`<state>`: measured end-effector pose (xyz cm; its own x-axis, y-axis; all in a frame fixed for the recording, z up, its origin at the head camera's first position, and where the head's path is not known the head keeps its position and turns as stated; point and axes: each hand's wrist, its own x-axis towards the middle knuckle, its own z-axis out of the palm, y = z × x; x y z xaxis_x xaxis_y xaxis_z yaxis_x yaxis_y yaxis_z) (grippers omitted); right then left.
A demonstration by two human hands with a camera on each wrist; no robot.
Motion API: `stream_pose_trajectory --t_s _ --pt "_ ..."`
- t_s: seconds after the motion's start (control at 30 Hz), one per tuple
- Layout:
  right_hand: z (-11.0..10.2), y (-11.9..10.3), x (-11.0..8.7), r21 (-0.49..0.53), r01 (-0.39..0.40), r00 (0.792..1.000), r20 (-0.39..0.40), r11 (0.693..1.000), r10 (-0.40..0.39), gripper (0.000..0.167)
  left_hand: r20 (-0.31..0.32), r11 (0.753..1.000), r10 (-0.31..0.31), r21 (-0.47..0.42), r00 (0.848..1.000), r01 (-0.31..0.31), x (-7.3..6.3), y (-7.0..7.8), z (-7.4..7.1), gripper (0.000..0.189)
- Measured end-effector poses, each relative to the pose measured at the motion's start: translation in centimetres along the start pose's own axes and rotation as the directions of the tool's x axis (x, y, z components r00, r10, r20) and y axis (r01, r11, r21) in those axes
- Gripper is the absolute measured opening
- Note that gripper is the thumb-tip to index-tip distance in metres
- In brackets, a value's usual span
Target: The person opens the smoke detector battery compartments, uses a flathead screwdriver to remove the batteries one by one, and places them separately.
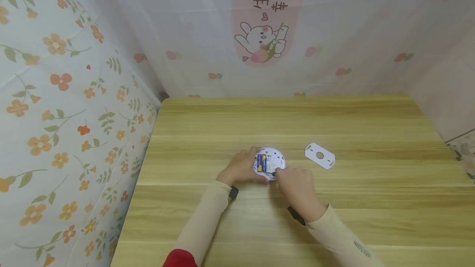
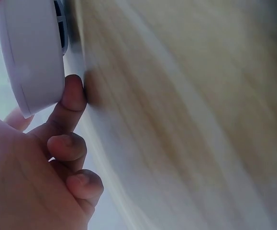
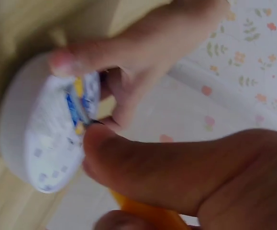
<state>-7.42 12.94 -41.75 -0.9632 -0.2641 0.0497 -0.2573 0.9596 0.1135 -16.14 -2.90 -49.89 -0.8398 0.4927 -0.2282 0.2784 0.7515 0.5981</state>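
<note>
A round white smoke alarm (image 1: 276, 160) is tilted up over the wooden table, its back with the battery bay facing me. Two blue-and-yellow batteries (image 1: 261, 163) lie side by side in the bay. My left hand (image 1: 242, 166) grips the alarm by its left side, thumb at the near rim and fingers round the far edge. In my right hand (image 1: 297, 185) is an orange-handled screwdriver (image 3: 145, 213), pinched near its dark collar. Its slim metal shaft overlaps the batteries in the right wrist view. The left wrist view shows the alarm's smooth side wall (image 2: 35, 62) above curled fingers.
A white mounting plate (image 1: 327, 161) with a round centre hole and slots lies flat to the right of the alarm. The wooden table (image 1: 208, 122) meets a flowered curtain (image 1: 74, 147) on the left and a printed curtain (image 1: 185, 31) at the back.
</note>
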Motion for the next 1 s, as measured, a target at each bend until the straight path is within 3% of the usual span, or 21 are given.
stream_pose_trajectory --t_s 0.2,0.37,0.67,0.77,0.87,0.93,1.0 --pt "1.4 -0.3 -1.7 -0.034 -0.002 0.986 -0.165 0.999 -0.003 0.002 0.001 1.000 0.000 0.022 1.000 0.000 0.2 -0.1 0.1 0.114" --pt "3.0 -0.3 -2.7 -0.061 0.000 0.943 -0.333 0.998 -0.020 0.005 -0.009 1.000 0.003 0.031 1.000 -0.003 0.3 -0.1 0.2 0.113" --pt "4.9 -0.1 -3.4 -0.049 0.019 0.872 -0.487 0.999 -0.040 0.020 -0.005 1.000 -0.003 0.024 1.000 0.003 0.3 -0.2 0.2 0.113" --pt "5.3 0.1 -3.5 -0.037 0.028 0.868 -0.494 0.999 -0.043 0.028 -0.001 1.000 -0.009 0.018 1.000 0.009 0.3 -0.2 0.2 0.113" --pt "5.3 0.4 -3.4 -0.023 0.042 0.872 -0.488 0.999 -0.048 0.023 0.001 1.000 -0.018 0.017 1.000 0.018 0.3 -0.2 0.2 0.114" --pt "5.2 0.6 -3.4 -0.002 0.047 0.882 -0.470 0.999 -0.043 0.017 0.000 1.000 -0.020 0.020 1.000 0.020 0.3 -0.2 0.3 0.113" --pt "5.0 0.9 -3.3 0.045 0.039 0.909 -0.417 0.998 -0.017 0.018 -0.005 1.000 -0.020 0.015 1.000 0.020 0.3 -0.1 0.3 0.113"
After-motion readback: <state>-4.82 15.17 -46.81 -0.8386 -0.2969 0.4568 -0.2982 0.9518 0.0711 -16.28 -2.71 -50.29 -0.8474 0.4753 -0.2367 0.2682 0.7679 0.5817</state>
